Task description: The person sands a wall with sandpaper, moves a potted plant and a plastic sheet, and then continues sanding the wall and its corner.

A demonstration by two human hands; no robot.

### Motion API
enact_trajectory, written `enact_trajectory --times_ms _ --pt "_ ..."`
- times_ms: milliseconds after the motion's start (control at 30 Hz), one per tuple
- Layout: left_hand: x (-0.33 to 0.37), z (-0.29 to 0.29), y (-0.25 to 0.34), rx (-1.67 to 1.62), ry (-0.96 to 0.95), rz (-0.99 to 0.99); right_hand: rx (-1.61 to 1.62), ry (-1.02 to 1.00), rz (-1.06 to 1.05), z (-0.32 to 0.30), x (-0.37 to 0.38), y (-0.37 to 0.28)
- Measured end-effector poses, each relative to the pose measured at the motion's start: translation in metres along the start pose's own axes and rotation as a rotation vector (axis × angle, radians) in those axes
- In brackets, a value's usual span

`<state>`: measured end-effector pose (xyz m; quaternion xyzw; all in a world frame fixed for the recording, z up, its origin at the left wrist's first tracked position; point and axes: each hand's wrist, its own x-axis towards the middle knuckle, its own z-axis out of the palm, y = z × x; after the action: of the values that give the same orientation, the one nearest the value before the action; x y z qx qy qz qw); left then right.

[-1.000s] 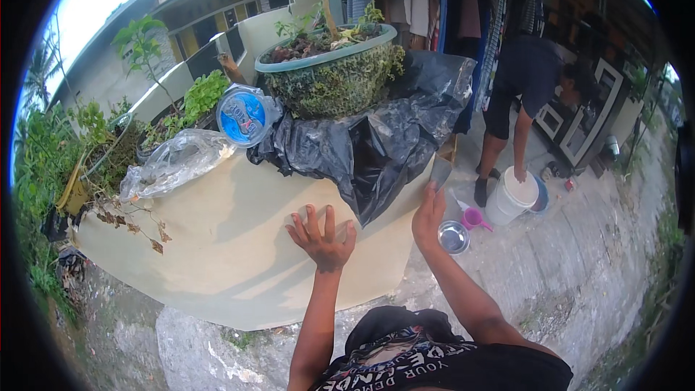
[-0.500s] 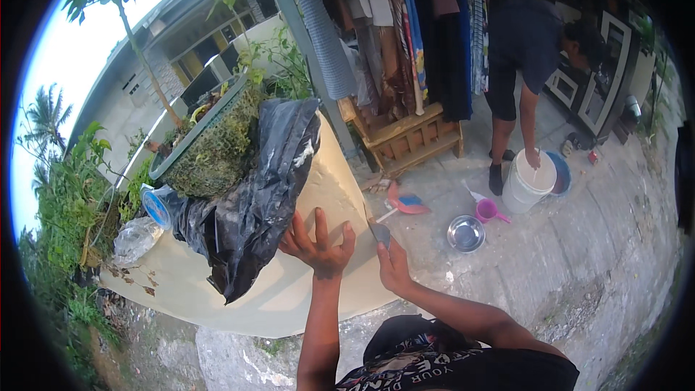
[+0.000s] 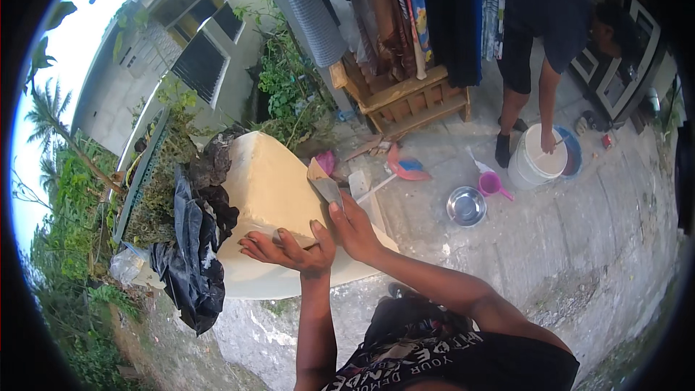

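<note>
My right hand [image 3: 352, 230] is closed on a small bent piece of sandpaper [image 3: 329, 190], grey on one side and tan on the other. It holds the sheet at the right edge of a cream-coloured block [image 3: 264, 181]. My left hand [image 3: 293, 246] is beside it, low against the block, its fingers spread and holding nothing. Left of the block hangs a crumpled black plastic bag [image 3: 190, 253] with whitish smears. Behind that bag a mossy planter [image 3: 153, 199] with a green rim leans over.
Ahead right, a person [image 3: 543, 36] bends with one hand in a white bucket [image 3: 532, 163]. Nearby on the concrete are a steel bowl [image 3: 466, 206], a pink dipper [image 3: 491, 184] and a red-and-blue dustpan [image 3: 407, 164]. Hanging clothes [image 3: 413, 22] and a wooden bench frame [image 3: 413, 101] stand beyond.
My right hand has moved left and slightly up with the sandpaper. My left hand has turned, fingers now pointing left. The planter and black bag appear farther left, revealing the block's upper corner.
</note>
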<state>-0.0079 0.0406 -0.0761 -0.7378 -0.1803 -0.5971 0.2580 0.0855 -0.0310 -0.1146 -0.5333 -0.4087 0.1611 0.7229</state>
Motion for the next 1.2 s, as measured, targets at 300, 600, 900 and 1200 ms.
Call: enact_trajectory --times_ms 300,600,900,1200 --pt "-0.022 -0.005 0.011 -0.065 -0.055 -0.061 0.096 -0.009 0.389 0.007 0.044 0.002" --pt "0.008 -0.019 0.015 0.036 -0.201 0.176 0.181 -0.085 0.295 0.004 0.082 -0.027" --pt "0.040 -0.020 0.036 -0.021 -0.004 0.135 0.002 -0.454 0.313 -0.042 0.124 -0.020" --pt "0.141 -0.001 0.077 0.444 -0.430 -0.246 0.263 -0.789 0.390 -0.053 0.124 -0.010"
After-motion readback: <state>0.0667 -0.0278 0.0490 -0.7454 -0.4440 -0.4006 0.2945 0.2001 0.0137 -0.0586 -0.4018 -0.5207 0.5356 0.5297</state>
